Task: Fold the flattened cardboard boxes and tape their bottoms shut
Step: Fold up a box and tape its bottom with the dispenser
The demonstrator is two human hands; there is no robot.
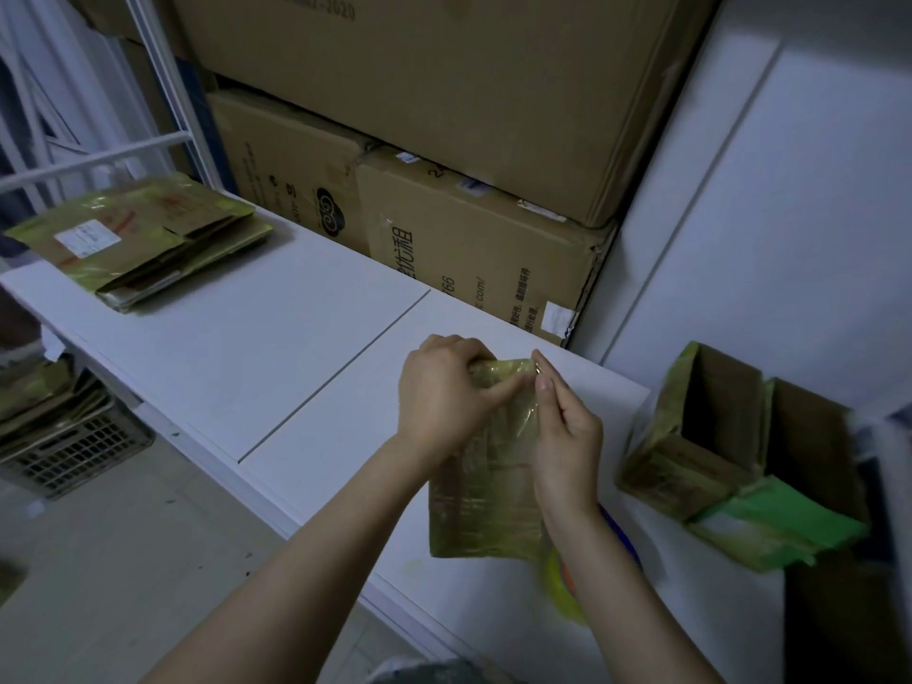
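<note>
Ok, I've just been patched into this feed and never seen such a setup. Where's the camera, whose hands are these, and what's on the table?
There is no machine here: a person works bare-handed, and the single picture comes from a camera worn on their head, looking forward and down. The left hand and right hand both grip the top edge of a small cardboard box covered in glossy tape, at the near edge of the white table. At its far left lies a stack of flattened boxes. At the right stand folded boxes, open on top. A yellow tape roll shows partly under the right forearm. Large cartons are piled behind.
</note>
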